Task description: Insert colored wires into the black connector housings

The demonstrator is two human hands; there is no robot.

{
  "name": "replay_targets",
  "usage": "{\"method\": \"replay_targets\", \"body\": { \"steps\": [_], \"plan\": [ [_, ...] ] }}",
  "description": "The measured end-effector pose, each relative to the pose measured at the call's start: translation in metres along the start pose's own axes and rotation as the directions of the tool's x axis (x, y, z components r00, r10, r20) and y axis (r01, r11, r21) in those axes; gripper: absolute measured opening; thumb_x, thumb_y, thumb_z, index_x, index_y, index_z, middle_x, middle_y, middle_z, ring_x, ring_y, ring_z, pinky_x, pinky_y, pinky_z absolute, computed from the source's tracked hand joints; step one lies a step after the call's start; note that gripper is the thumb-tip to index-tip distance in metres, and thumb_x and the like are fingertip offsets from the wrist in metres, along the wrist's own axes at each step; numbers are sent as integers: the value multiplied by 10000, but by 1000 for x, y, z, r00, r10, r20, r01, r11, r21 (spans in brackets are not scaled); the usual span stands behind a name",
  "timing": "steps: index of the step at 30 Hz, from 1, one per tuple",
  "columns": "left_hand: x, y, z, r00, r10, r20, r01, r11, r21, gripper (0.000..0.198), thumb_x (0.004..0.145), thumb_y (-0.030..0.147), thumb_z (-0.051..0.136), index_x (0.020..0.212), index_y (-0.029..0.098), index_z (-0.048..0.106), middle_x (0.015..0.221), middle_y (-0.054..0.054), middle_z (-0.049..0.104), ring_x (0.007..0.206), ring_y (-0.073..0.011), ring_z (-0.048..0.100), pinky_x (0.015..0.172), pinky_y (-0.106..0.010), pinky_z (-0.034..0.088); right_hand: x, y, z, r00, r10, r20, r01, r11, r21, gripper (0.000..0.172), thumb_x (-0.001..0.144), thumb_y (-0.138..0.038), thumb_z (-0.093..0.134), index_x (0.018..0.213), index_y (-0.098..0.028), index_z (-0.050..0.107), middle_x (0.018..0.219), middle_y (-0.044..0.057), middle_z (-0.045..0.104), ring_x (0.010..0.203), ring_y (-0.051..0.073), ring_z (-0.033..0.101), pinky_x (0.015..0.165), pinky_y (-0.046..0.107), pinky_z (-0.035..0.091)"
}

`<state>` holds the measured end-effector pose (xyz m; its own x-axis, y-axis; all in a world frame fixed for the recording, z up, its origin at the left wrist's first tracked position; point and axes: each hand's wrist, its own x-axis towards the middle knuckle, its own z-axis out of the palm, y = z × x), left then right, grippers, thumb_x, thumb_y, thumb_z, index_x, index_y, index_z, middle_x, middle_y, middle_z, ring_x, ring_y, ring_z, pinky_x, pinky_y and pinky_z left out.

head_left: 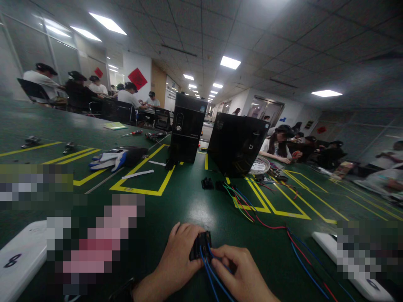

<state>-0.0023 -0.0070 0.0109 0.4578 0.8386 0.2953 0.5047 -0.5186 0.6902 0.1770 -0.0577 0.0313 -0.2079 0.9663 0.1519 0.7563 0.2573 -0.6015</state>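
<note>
My left hand is closed around a small black terminal block just above the green table, near its front edge. Several blue wires run from the block toward me. At the block's right side, my right hand pinches one of these blue wires between thumb and fingertips. The wire ends inside the block are too small to make out. Farther up the table lies another black block, with loose red, green and blue wires to its right.
Two black computer cases, one left and one right, stand ahead. Gloves and a screwdriver lie left. A round basket is beyond the right case. White devices flank me, left and right. People sit at surrounding tables.
</note>
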Motion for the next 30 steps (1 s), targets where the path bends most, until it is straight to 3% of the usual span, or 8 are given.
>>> {"method": "replay_targets", "body": {
  "steps": [3,7,13,30],
  "plan": [
    [0,0,0,1000,0,6,0,1000,3,339,683,260,702,988,268,555,1027,-8,621,1023,-256,520,1011,-504,224,1,2,0,994,105,1,-105,993,56,201,796,-293,561,857,-166,704,533,-44,457,510,104,436,513,213,303],
    [0,2,-2,1000,-7,18,7,1000,13,329,691,300,703,985,264,559,1025,-12,624,1022,-262,523,1010,-511,227,4,5,3,970,222,104,-243,920,307,266,813,-353,545,830,-125,680,497,-57,421,429,78,365,434,197,272],
    [1,3,-1,1000,-7,19,7,999,35,357,685,311,714,1006,278,560,1035,-5,625,1024,-265,522,1007,-515,231,2,3,3,950,254,183,-313,795,520,379,823,-484,538,832,-118,638,457,-76,407,334,42,280,335,172,185],
    [1,4,-2,1000,-11,14,11,1000,19,340,684,301,705,991,275,561,1023,0,623,1024,-259,519,1008,-508,229,0,-6,2,982,186,37,-185,895,405,328,856,-407,510,774,-127,660,557,-28,473,479,80,352,440,193,262]
  ]
}}
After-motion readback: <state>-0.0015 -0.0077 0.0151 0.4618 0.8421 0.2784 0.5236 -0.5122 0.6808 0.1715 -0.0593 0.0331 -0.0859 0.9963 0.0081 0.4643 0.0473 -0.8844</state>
